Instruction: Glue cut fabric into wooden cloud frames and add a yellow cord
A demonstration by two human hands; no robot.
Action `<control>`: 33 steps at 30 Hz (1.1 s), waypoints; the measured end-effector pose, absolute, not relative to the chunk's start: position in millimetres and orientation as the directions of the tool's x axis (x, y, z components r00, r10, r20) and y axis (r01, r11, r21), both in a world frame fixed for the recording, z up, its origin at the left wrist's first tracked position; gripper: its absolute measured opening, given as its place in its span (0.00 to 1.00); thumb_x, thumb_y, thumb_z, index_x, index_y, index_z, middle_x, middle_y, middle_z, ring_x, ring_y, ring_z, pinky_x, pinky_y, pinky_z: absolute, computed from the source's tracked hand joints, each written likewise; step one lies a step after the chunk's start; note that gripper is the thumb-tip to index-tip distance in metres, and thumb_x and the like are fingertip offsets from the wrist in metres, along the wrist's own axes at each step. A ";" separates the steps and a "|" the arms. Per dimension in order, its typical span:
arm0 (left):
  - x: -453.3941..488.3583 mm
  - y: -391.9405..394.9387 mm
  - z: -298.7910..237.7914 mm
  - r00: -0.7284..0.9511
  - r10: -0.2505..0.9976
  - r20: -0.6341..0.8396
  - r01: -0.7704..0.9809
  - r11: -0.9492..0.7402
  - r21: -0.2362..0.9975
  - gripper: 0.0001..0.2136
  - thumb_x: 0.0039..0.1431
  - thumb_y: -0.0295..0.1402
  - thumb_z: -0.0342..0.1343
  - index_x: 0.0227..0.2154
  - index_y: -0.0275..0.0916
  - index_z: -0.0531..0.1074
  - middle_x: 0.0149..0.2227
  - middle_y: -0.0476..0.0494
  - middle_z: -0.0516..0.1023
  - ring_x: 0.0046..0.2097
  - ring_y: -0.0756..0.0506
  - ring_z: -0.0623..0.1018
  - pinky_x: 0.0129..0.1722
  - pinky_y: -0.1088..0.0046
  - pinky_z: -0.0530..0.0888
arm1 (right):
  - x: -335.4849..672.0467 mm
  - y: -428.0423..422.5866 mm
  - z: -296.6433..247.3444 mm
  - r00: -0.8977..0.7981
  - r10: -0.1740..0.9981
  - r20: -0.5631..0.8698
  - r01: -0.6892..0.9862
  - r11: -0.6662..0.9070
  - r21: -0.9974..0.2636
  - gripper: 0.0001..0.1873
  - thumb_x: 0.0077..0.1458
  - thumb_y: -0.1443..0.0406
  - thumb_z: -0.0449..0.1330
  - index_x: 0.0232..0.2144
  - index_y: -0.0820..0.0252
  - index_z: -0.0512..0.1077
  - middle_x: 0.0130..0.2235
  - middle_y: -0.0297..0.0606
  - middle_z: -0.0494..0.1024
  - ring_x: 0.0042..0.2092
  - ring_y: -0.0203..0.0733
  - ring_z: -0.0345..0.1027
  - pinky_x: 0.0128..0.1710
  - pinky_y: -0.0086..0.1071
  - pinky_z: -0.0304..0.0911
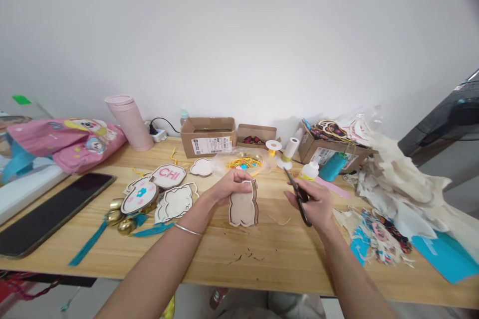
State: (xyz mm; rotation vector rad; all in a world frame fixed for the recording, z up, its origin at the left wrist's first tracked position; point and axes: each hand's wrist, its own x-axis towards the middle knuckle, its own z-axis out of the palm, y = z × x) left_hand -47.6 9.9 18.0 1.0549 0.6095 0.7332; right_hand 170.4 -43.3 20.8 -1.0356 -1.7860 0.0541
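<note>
My left hand (235,183) grips the top of a layered wooden cutout (241,209) with a wavy outline and dark edges, thumb on its front face. The cutout is upright just above the wooden table. To its right, my right hand (318,205) is closed around black-handled scissors (302,209), their tip pointing up and away from me. The fingers partly cover the handles. A loose pale thread (279,220) lies between the two hands, and dark crumbs (249,257) are scattered on the tabletop below the cutout.
At left are decorated plaques (169,177), gold bells (126,226) with teal tassels, and a tablet-like black slab (52,214). Behind stand a pink tumbler (130,122), a cardboard box (207,135) and a glue bottle (309,171). Fabric scraps (385,237) and cream cloth (400,174) lie right.
</note>
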 end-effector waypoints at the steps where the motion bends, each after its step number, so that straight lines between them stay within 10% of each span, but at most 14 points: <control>1: -47.4 9.8 18.1 0.616 0.782 -0.094 -0.245 0.303 0.921 0.16 0.23 0.37 0.70 0.19 0.33 0.75 0.16 0.47 0.74 0.17 0.52 0.71 0.16 0.81 0.66 | 170.0 -43.6 20.9 -0.066 0.669 0.741 0.600 0.620 -0.506 0.07 0.46 0.62 0.59 0.27 0.60 0.73 0.17 0.29 0.62 0.19 0.31 0.54 0.18 0.25 0.53; 11: -43.6 9.2 18.6 0.585 0.810 -0.040 -0.343 0.292 0.893 0.17 0.32 0.33 0.67 0.30 0.36 0.77 0.17 0.50 0.74 0.18 0.52 0.71 0.18 0.80 0.65 | 165.1 -43.7 18.9 -0.064 0.669 0.740 0.521 0.655 -0.547 0.10 0.43 0.63 0.62 0.31 0.60 0.75 0.17 0.29 0.65 0.20 0.32 0.58 0.20 0.26 0.57; 19: -31.9 16.6 12.8 0.376 0.907 -0.188 -0.431 0.351 0.832 0.09 0.40 0.31 0.63 0.25 0.31 0.76 0.21 0.45 0.76 0.21 0.51 0.73 0.21 0.79 0.69 | 219.4 -71.6 3.9 0.480 0.689 0.543 0.607 0.186 -0.773 0.18 0.46 0.59 0.58 0.40 0.62 0.72 0.31 0.38 0.75 0.29 0.38 0.67 0.29 0.30 0.62; 24: -25.2 20.3 3.1 0.333 0.916 -0.222 -0.441 0.360 0.822 0.04 0.43 0.27 0.61 0.24 0.32 0.75 0.23 0.46 0.76 0.22 0.52 0.73 0.22 0.79 0.70 | 257.6 -87.4 15.0 0.441 0.871 0.219 0.827 -0.299 -0.476 0.20 0.44 0.63 0.56 0.42 0.62 0.71 0.27 0.39 0.77 0.28 0.43 0.69 0.27 0.31 0.59; 28: -22.7 18.4 1.6 0.332 0.916 -0.225 -0.428 0.359 0.829 0.04 0.44 0.25 0.60 0.27 0.32 0.75 0.25 0.45 0.77 0.25 0.51 0.75 0.24 0.79 0.71 | 259.0 -79.4 25.9 0.340 0.931 0.134 0.930 -0.312 -0.194 0.17 0.46 0.68 0.55 0.41 0.65 0.71 0.34 0.47 0.78 0.36 0.46 0.71 0.32 0.31 0.59; 33: -27.2 22.0 1.5 0.358 0.914 -0.189 -0.414 0.337 0.846 0.06 0.43 0.26 0.61 0.27 0.31 0.75 0.25 0.43 0.77 0.25 0.51 0.75 0.26 0.78 0.72 | 243.9 -75.1 37.6 0.276 0.946 0.171 0.950 -0.241 -0.200 0.12 0.47 0.65 0.57 0.34 0.61 0.75 0.33 0.47 0.78 0.36 0.47 0.71 0.33 0.32 0.60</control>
